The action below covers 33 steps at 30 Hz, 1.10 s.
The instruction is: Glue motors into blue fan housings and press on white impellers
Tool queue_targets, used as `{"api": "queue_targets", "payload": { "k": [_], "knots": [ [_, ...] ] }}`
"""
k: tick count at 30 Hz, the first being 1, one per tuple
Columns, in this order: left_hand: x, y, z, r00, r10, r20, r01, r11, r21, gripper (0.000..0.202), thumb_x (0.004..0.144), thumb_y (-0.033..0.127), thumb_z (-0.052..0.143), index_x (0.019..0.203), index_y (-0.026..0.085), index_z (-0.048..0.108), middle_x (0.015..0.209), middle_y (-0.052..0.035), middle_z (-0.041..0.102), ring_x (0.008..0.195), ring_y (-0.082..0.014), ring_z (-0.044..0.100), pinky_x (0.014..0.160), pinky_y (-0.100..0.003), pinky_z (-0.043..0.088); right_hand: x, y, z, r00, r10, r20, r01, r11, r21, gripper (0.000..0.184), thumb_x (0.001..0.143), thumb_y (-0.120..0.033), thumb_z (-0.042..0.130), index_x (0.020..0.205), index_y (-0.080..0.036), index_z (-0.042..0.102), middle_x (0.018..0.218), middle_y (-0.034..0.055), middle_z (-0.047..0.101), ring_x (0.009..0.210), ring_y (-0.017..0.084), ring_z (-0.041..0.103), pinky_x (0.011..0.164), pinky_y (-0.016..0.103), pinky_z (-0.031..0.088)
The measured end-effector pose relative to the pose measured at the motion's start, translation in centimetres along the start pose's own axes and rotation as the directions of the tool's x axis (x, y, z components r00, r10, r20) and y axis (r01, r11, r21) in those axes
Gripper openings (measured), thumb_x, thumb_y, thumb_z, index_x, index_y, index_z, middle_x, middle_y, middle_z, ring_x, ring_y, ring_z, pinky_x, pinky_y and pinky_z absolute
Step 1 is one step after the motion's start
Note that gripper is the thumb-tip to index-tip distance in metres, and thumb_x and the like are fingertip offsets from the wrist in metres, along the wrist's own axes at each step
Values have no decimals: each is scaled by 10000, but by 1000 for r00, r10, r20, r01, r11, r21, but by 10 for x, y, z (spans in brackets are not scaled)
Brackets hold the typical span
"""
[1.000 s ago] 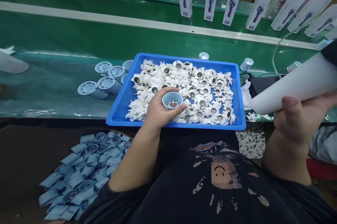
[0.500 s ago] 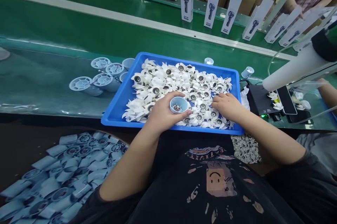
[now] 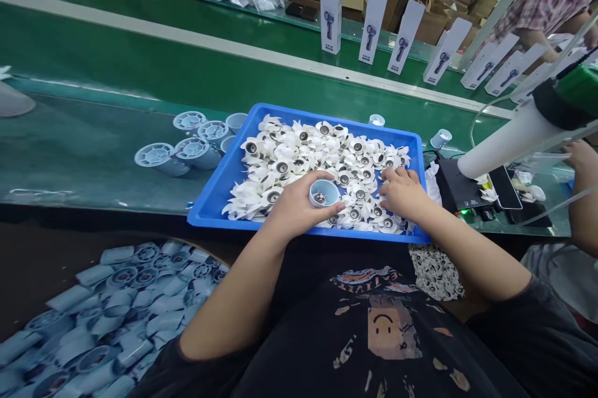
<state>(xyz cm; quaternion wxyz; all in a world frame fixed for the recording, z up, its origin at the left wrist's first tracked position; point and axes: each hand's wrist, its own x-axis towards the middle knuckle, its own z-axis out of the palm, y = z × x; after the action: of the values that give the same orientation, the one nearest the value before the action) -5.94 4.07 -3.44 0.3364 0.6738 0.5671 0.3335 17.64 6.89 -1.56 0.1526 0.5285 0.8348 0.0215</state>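
My left hand [image 3: 294, 205] is closed around a light blue fan housing [image 3: 324, 193], its open end facing up and a small reddish part visible inside. It is above the front of a blue tray [image 3: 199, 214] heaped with white fan impellers [image 3: 299, 142], several showing dark round hubs. At the tray's right side, my right hand [image 3: 402, 191] reaches down among the impellers. Its fingers are spread and bent, with the tips touching the pile; no impeller is clearly gripped.
Several blue housings [image 3: 161, 158] stand left of the tray, and more fill a heap [image 3: 107, 317] lower left. A black box [image 3: 462, 183] and a slanted white tube [image 3: 509, 136] are at the right. White printed boxes [image 3: 330, 12] line the far side. Another person's arm [image 3: 583, 192] shows at far right.
The view has shifted slightly, so the bench appears lower. My right hand's fingers have spread more over the impellers. The left hand keeps hold of the housing, which is tilted a little differently.
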Motion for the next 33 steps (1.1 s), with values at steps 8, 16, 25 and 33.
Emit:
{"api": "queue_targets", "payload": {
  "k": [8, 16, 25, 33],
  "knots": [
    [-1, -6, 2, 994, -6, -112, -3, 997, -80, 540, 615, 560, 756, 1012, 222, 618, 944, -51, 691, 825, -254, 662, 744, -373, 530, -30, -23, -24, 961, 119, -252, -69, 978, 198, 195, 855, -182, 541, 958, -153, 704, 1221, 151, 556, 1133, 331, 458, 954, 463, 358],
    [-27, -2, 9, 948, 310, -65, -317, 922, -222, 522, 709, 323, 706, 1177, 208, 506, 1128, -110, 641, 1001, -255, 657, 868, -387, 539, -46, -49, 2, 959, 153, -240, 258, -111, 960, 333, 883, -533, 465, 926, -218, 567, 781, 23, 566, 646, 156, 534, 627, 306, 500],
    [-43, 13, 10, 827, 562, -21, -560, 827, 45, 532, 797, 425, 753, 1265, 243, 578, 1209, -99, 704, 1113, -280, 663, 1005, -453, 513, -66, -47, -11, 889, 110, -444, 412, 227, 882, 165, 871, -329, 654, 1003, -231, 648, 944, 40, 633, 865, 193, 567, 825, 363, 437],
    [-57, 20, 22, 698, 698, -161, -678, 716, 167, 497, 874, 276, 682, 1339, 215, 518, 1147, -104, 729, 1055, -229, 703, 938, -372, 580, -70, -45, -23, 782, -108, -614, 489, 717, 497, 99, 897, -313, 715, 981, -265, 739, 880, 22, 554, 844, 189, 527, 764, 341, 345]
  ]
}}
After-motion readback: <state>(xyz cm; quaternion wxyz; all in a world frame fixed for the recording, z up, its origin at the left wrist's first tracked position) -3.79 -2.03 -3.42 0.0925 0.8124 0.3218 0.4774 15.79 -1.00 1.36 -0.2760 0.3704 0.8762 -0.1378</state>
